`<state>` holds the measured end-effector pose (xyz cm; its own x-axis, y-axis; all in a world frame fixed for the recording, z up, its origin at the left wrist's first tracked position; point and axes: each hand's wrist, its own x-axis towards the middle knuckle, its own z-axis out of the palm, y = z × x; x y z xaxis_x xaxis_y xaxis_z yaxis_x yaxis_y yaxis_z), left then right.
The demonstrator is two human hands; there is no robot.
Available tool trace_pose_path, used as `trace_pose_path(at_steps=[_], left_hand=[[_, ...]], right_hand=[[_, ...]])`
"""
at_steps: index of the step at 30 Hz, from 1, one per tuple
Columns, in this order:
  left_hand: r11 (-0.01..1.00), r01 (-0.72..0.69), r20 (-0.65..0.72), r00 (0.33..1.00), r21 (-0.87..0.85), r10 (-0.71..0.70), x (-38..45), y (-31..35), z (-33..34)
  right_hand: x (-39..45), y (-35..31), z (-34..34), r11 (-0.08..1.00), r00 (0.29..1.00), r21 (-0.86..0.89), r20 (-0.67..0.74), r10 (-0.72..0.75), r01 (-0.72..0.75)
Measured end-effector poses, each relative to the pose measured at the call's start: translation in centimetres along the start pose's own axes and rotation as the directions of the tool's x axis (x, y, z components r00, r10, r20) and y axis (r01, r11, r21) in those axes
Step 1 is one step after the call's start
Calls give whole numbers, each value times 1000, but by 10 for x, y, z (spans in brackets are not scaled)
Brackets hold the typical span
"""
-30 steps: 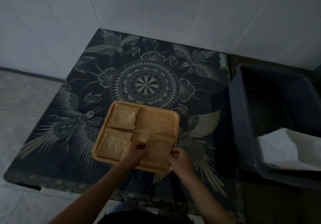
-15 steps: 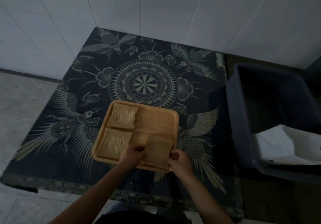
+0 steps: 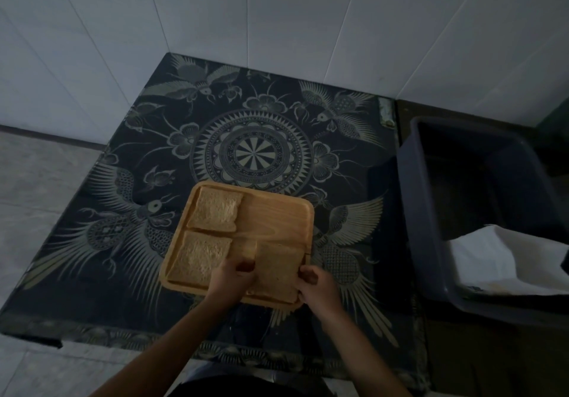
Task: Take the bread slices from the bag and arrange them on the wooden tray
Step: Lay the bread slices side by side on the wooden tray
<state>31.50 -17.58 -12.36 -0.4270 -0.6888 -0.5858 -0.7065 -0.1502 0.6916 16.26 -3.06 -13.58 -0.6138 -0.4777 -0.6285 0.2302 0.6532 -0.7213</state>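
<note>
On the wooden tray [image 3: 277,215], two bread slices fill its left compartments. Both hands pinch a third slice [image 3: 278,268] at its near right corner: left hand [image 3: 229,279], right hand [image 3: 317,285]. Knuckles hide the slice's near edge; dim light blurs details.

No text, label, brand, number or sign could be read anywhere in the view. The dark cloth [image 3: 246,156] on the counter beyond the hands carried only drawn patterns of birds, flowers and a round medallion, without any letters.
</note>
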Motion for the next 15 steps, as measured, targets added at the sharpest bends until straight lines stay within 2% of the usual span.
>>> trace_pose_path(at_steps=[6, 10, 15], left_hand=[[989, 56, 57, 997, -138, -48, 7, 13, -5], [979, 11, 73, 997, -201, 3, 14, 29, -11], [986, -25, 67, 997, -165, 37, 33, 55, -18]], right_hand=[[7, -13, -9, 1000, 1000, 29, 2, 8, -8], [17, -26, -17, 996, 1000, 90, 10, -2, 1], [33, -45, -23, 991, 1000, 135, -1, -15, 15]])
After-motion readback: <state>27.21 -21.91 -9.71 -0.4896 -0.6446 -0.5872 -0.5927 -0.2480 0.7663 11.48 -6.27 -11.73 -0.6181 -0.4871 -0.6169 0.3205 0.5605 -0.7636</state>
